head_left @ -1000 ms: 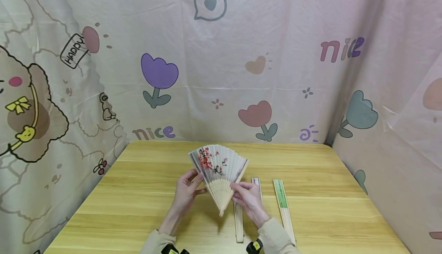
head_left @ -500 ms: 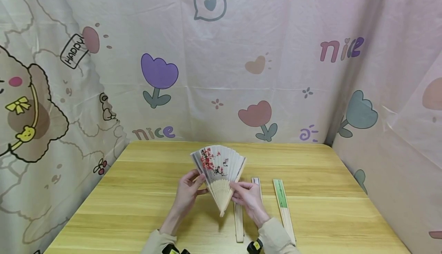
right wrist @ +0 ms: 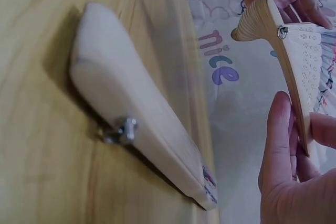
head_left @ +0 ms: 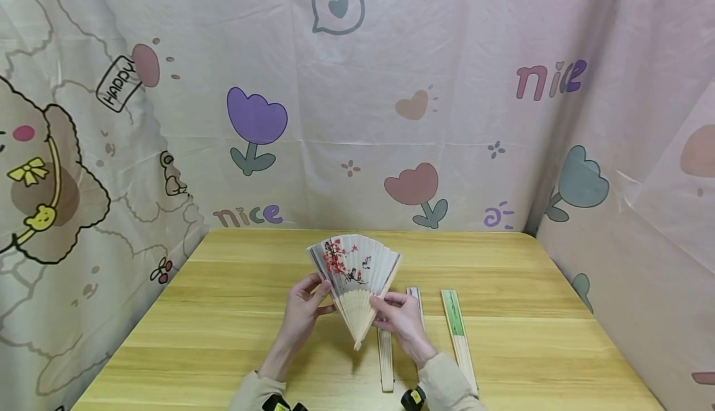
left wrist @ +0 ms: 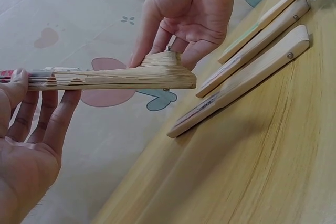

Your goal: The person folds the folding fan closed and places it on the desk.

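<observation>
A folding fan (head_left: 357, 274), partly spread, is held up over the table between both hands. Its white leaf carries red blossoms and a small bird, above pale wooden ribs. My left hand (head_left: 301, 311) pinches the fan's left edge between thumb and fingers. On the other edge, my right hand (head_left: 403, 324) grips the ribs, thumb in front and fingers behind. A metal pivot pin (right wrist: 282, 31) shows at the fan's narrow end in the right wrist view. Below the right hand lies a folded fan (head_left: 386, 361), its upper part hidden by that hand.
Another folded fan (head_left: 414, 293) lies partly behind the right hand. Farther right is a folded fan with a green leaf (head_left: 458, 330). All rest on the wooden table (head_left: 223, 336), with a printed cloth (head_left: 346, 119) hanging behind and at the sides.
The fan narrowed slightly half a second ago and is now spread a touch wider again. My right thumb has shifted a little inward over the ribs. The left hand has barely moved.
</observation>
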`<state>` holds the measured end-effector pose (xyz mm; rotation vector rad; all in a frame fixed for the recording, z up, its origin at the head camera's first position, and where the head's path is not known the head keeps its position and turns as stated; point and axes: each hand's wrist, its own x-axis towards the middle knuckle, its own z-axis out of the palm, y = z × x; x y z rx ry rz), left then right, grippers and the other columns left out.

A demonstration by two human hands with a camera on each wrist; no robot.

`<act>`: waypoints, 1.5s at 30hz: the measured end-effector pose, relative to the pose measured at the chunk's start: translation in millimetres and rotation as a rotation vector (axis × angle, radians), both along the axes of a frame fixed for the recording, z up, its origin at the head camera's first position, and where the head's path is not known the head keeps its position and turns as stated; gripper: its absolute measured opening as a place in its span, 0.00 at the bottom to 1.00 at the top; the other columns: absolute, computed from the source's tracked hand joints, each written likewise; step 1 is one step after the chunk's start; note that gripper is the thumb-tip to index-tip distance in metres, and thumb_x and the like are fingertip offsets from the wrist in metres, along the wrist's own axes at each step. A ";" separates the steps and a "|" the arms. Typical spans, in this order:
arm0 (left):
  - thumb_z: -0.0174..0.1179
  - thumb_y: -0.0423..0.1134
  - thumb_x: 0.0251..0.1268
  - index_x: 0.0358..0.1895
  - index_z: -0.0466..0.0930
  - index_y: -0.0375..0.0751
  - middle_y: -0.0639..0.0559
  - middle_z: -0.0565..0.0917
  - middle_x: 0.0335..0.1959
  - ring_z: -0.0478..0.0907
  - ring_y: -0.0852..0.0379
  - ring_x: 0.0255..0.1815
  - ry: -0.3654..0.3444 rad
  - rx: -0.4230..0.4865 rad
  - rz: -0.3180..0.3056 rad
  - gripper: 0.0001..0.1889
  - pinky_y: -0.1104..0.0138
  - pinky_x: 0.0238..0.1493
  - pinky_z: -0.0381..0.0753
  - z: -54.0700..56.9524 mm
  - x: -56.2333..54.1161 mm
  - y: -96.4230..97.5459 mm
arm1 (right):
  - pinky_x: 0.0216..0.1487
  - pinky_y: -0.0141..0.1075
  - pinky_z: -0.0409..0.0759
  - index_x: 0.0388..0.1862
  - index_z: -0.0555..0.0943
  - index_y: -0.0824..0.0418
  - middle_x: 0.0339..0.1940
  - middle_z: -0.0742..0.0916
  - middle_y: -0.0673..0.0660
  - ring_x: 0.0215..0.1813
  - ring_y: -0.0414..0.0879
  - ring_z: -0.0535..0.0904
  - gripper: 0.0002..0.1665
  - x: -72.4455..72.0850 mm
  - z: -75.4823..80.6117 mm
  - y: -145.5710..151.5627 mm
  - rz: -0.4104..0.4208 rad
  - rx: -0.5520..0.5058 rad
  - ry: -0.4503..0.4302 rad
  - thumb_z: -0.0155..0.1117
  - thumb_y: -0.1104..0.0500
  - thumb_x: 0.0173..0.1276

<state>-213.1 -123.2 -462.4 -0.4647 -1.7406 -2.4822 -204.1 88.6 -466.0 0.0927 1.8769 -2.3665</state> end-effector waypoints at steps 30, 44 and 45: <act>0.53 0.32 0.76 0.49 0.81 0.51 0.57 0.84 0.46 0.86 0.59 0.43 -0.050 0.001 0.008 0.10 0.64 0.40 0.93 0.9 1.0 -2.5 | 0.34 0.32 0.92 0.41 0.83 0.73 0.29 0.92 0.59 0.26 0.40 0.87 0.14 -0.5 0.5 4.5 0.072 0.091 0.037 0.70 0.62 0.65; 0.54 0.29 0.75 0.53 0.77 0.46 0.57 0.83 0.47 0.86 0.60 0.44 -0.032 0.006 -0.023 0.11 0.64 0.41 0.93 0.6 1.6 -2.6 | 0.29 0.29 0.90 0.38 0.82 0.72 0.21 0.90 0.53 0.23 0.38 0.85 0.10 -1.0 1.3 4.1 0.046 0.082 -0.004 0.66 0.62 0.69; 0.53 0.29 0.75 0.53 0.77 0.47 0.57 0.83 0.47 0.86 0.60 0.44 -0.031 0.012 -0.024 0.11 0.64 0.42 0.93 0.7 1.5 -2.6 | 0.28 0.28 0.90 0.38 0.82 0.71 0.20 0.89 0.52 0.22 0.38 0.85 0.10 -1.5 0.9 4.1 0.042 0.075 -0.010 0.66 0.62 0.69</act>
